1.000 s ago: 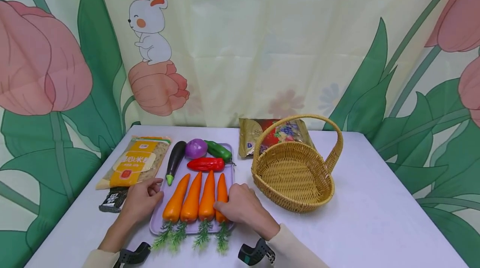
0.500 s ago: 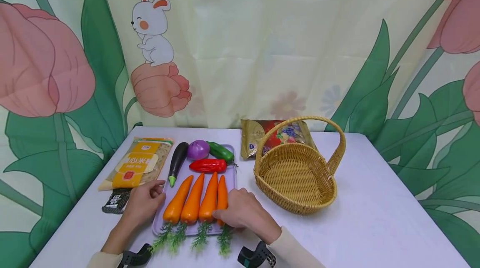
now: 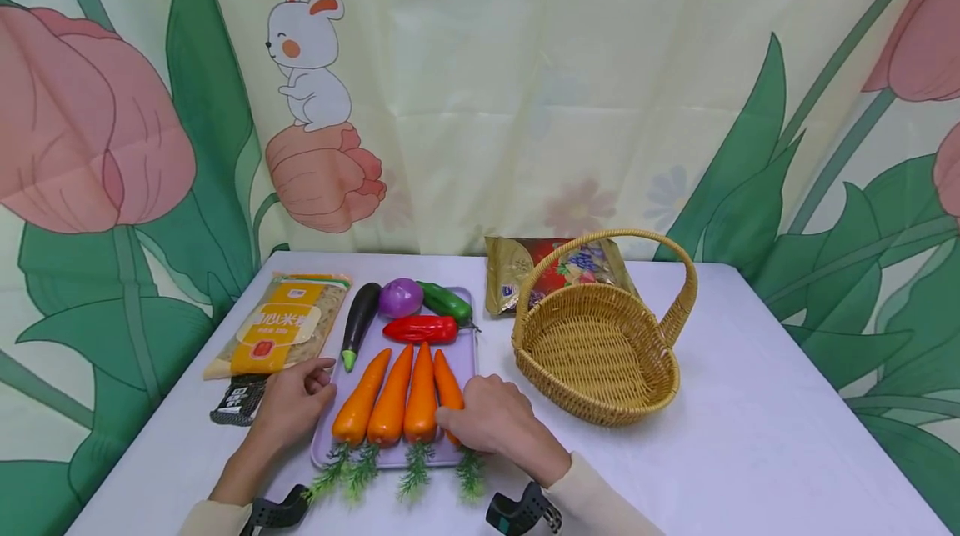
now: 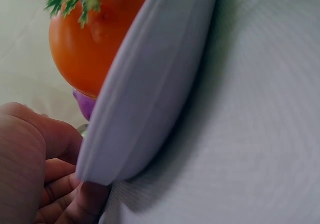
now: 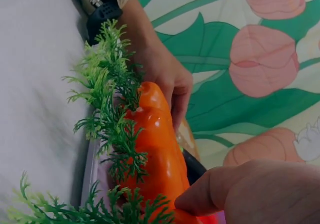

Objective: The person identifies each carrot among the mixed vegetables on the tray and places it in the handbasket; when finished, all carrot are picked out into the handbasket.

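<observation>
Several orange carrots (image 3: 388, 403) with green leafy tops lie in a row on a lilac tray (image 3: 373, 334). My right hand (image 3: 501, 418) pinches the rightmost carrot (image 3: 448, 382) near its leafy end, thumb on its top side; its other fingers are partly hidden. At the tray's left edge, my left hand (image 3: 294, 401) grips the rim, its fingers curled about the tray wall (image 4: 145, 98) in the left wrist view. Behind the carrots lie a red pepper (image 3: 422, 329), a green pepper (image 3: 444, 301), a purple onion (image 3: 401, 298) and an eggplant (image 3: 362, 319).
A wicker basket (image 3: 600, 353) with a tall handle stands right of the tray. Behind it leans a gold and red package (image 3: 506, 273). Left of the tray lie a yellow bag (image 3: 277, 328) and a small black packet (image 3: 238, 401). A printed curtain (image 3: 465, 102) backs the table.
The rightmost carrot has tilted, its leafy end swinging right with my right hand, and a gap to its neighbour has widened. My left hand stays at the tray edge. The head view has shifted slightly.
</observation>
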Motion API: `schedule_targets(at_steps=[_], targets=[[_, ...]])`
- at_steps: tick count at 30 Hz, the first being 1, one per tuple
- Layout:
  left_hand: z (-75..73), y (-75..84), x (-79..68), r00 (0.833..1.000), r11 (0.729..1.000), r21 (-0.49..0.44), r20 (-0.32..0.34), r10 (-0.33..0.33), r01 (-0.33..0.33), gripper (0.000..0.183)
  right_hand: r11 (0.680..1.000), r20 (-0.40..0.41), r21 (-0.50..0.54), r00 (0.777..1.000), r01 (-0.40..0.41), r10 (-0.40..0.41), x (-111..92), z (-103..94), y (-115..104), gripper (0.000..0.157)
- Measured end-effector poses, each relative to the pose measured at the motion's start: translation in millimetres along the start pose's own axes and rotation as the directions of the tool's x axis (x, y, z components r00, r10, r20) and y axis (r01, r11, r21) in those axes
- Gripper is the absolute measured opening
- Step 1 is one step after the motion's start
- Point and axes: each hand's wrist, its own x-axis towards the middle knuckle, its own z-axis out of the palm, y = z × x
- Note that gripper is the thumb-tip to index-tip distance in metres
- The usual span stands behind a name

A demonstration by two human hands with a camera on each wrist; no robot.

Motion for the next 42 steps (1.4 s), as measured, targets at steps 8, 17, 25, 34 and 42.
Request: schedule_targets(at_steps=[8,17,25,34,42], targets=[[-0.6,-1.0,-4.4,1.0,1.0,-0.001,0.001,-0.022,0.022,0.041,1.0,-0.038,-0.007,0.999,0.008,-0.008,-0.9,-6.7,0.9,0.039],[1.2,0.0,-1.4,1.0,1.0,-0.02,-0.011,-0.002,0.002,0.039,0.99,-0.123,0.098,0.989,0.099,-0.086,0.7,-22.7,4.6,0.03],[-0.8,0.7,-2.9,1.0,1.0,0.003,-0.02,-0.004,0.004,0.039,0.95,-0.177,0.169,0.956,0.264,-0.234,-0.2,-36.4,10.6,0.029],[0.1,-0.3,0.8,1.0,1.0,-0.007,-0.017,0.0,0.0,0.039,0.88,-0.268,0.264,0.906,0.396,-0.327,-9.1,-57.8,26.5,0.031],[0.9,-0.8,1.5,1.0,1.0,-0.006,-0.021,-0.012,0.012,0.039,0.852,-0.33,0.284,0.879,0.44,-0.344,-13.8,-77.4,41.3,0.033]])
